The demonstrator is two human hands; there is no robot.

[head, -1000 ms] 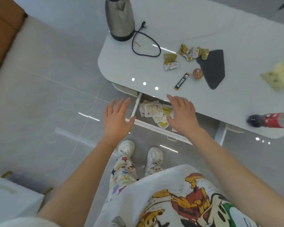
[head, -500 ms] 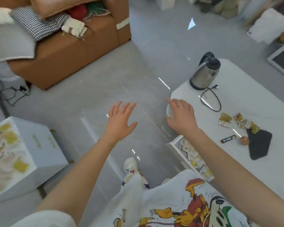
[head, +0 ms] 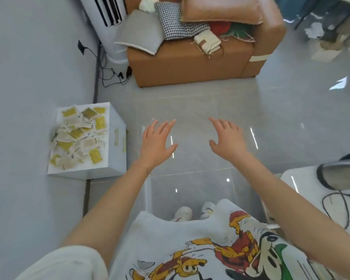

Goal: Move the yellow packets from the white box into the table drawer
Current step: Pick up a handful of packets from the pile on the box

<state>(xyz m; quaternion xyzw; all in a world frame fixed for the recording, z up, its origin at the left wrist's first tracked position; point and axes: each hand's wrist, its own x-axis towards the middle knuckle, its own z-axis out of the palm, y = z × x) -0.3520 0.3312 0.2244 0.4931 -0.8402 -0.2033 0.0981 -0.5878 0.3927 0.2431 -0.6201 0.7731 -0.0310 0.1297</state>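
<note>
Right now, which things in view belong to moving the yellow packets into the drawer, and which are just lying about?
For the job: white box, its yellow packets, left hand, right hand (both open and empty), table; its drawer is out of view.
Lying about: kettle on the table, brown sofa, cushions.

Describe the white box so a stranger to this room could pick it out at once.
Find the brown sofa at the far end. Nearer, against the left wall, a white box stands on the floor. It alone is filled with yellow and pale packets.
</note>
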